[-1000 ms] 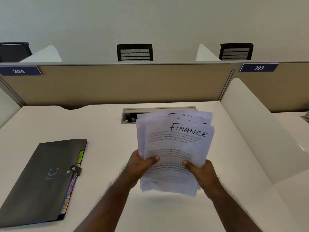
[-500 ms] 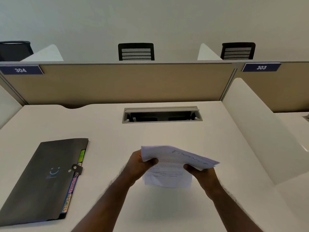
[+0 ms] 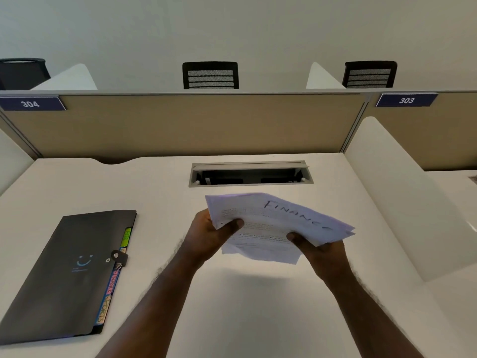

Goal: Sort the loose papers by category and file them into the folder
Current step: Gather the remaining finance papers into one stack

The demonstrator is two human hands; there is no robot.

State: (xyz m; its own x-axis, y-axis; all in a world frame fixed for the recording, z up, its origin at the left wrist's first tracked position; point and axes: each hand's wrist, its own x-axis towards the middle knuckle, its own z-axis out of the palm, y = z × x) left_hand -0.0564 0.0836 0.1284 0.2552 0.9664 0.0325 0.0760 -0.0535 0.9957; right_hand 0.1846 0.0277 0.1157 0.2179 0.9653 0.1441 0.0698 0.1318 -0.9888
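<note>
White paper fills both grips: the left hand point(image 3: 206, 237) has its thumb curled over the near left edge of a stack of papers point(image 3: 273, 223), the other fingers hidden beneath, and the right hand point(image 3: 321, 250) pinches the near right side the same way, thumb on top. The stack is held above the tabletop point(image 3: 258, 306), lying nearly flat, and its top sheet bears the handwritten word FINANCE above lines of small print too blurred to read; a soft shadow falls on the surface below it. Both bare forearms reach in from the bottom edge. Well to the left, a dark grey folder point(image 3: 64, 275) lies flat and closed with a snap tab at its right edge, where coloured index tabs peek out, one green, one lettered SPORTS. Beyond the papers, a grey cable hatch point(image 3: 250, 173) is sunk into the pale, matte tabletop, its lid raised. A tan fabric partition point(image 3: 185, 122) closes off the far side, with blue number plates reading 304 point(image 3: 30, 103) and 303 point(image 3: 406, 100). A white side divider point(image 3: 395, 187) slopes along the right. Over the partition, black mesh chair backs point(image 3: 210, 74) stand against a plain off-white wall point(image 3: 232, 27).
</note>
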